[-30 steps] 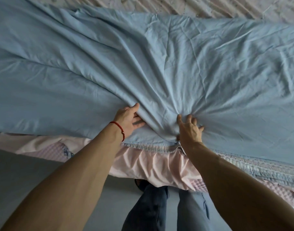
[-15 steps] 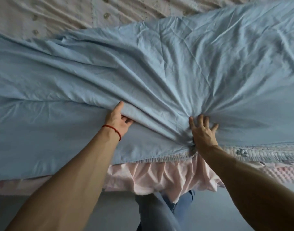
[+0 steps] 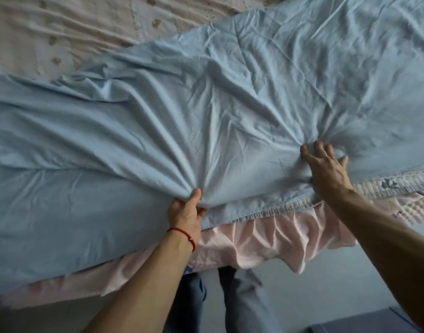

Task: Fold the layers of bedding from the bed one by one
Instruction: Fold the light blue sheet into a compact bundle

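Wrinkled pale-blue cotton sheet (image 3: 230, 104) spread atop bed, over pink frilled bedspread (image 3: 266, 239). Left hand (image 3: 185, 215) pinches bunched fold; right hand (image 3: 326, 169) clutches gathered cloth. Judged light, limp, unslippery; best gripped along hem.

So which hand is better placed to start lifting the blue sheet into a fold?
Left. The left hand already pinches a bunch of the blue sheet near its edge, creases fanning from it. The right hand lies with fingers spread, pressing the sheet; whether it grips any is unclear.

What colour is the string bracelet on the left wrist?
Red; the bracelet shows clearly in the head view, just below the left hand.
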`<act>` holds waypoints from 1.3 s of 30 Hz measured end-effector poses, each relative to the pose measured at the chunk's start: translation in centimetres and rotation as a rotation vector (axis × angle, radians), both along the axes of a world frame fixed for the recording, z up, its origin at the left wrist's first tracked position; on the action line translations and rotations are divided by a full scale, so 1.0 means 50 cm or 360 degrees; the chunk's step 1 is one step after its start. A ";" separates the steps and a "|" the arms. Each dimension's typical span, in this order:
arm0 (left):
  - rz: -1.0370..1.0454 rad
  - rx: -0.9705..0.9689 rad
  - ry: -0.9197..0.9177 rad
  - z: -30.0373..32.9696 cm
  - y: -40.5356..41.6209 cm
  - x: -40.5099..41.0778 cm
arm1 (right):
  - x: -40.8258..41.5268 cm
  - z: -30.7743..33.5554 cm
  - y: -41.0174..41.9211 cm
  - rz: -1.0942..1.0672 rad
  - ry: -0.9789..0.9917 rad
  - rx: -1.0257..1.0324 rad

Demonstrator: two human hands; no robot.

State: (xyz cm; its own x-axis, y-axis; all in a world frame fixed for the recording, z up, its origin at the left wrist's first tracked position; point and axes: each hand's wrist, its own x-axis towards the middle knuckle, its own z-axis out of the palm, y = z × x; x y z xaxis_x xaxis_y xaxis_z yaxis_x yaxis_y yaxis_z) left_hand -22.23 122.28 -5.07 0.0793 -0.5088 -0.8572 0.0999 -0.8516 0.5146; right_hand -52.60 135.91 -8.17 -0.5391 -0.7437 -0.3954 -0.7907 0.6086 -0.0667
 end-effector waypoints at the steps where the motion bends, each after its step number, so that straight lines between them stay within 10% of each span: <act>1: -0.0007 0.0048 0.0024 -0.002 0.000 0.011 | 0.037 0.018 0.000 -0.0136 -0.0012 -0.0210; 4: 0.0053 0.0224 0.0280 0.007 -0.030 0.043 | 0.224 0.082 -0.005 -0.0608 -0.0205 -0.0875; 9: 0.0103 0.0097 0.0566 0.018 -0.116 0.089 | 0.400 0.099 -0.080 -0.2155 -0.1658 -0.0804; 12: -0.0111 0.0115 0.0408 0.019 -0.128 0.110 | 0.407 0.070 -0.117 -0.2620 -0.1876 -0.1236; 18: 0.0023 -0.0053 0.0125 0.011 -0.065 0.171 | 0.405 0.070 -0.106 -0.2658 -0.1410 -0.1690; 39: -0.0085 0.0324 0.0136 -0.011 0.015 0.298 | 0.473 0.056 -0.061 -0.2445 -0.1513 -0.1112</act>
